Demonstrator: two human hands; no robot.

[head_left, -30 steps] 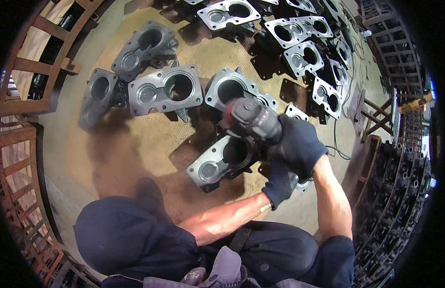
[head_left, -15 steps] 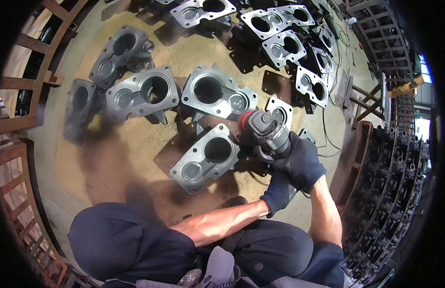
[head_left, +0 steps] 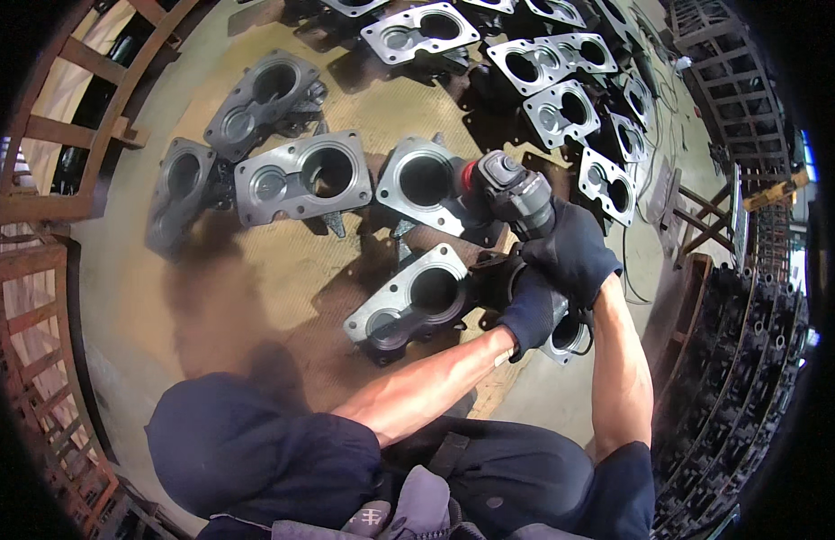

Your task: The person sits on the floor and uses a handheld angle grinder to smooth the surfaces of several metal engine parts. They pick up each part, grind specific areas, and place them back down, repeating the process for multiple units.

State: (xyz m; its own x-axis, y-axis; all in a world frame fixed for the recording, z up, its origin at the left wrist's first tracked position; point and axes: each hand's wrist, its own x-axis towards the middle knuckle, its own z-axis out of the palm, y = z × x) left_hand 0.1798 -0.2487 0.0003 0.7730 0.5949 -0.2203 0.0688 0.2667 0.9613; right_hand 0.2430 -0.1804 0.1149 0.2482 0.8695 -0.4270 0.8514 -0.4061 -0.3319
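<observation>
My right hand [head_left: 575, 252], in a dark glove, is wrapped round the body of an angle grinder [head_left: 516, 191]. Close by, my gloved left hand [head_left: 534, 310] is closed on the rear part of the same tool, its fingers partly hidden. The grinder's red-edged disc [head_left: 468, 180] is over the right end of a grey metal casting [head_left: 401, 200] and hides that end; whether they touch I cannot tell. Nearer to me lies another casting [head_left: 392, 301] with one large bore and a smaller round recess. A partly hidden casting [head_left: 563, 346] sits beneath my hands.
Several similar castings stand on the floor, among them one at the left [head_left: 282, 184] and a group at the far right [head_left: 561, 112]. Wooden crates [head_left: 31, 297] line the left. Stacked dark parts [head_left: 723, 360] fill the right. A cable [head_left: 626, 270] runs along the floor.
The grinder has moved away from me, from the casting's near right edge to over its right end. Both hands moved with it. The surroundings have shifted rightward in view.
</observation>
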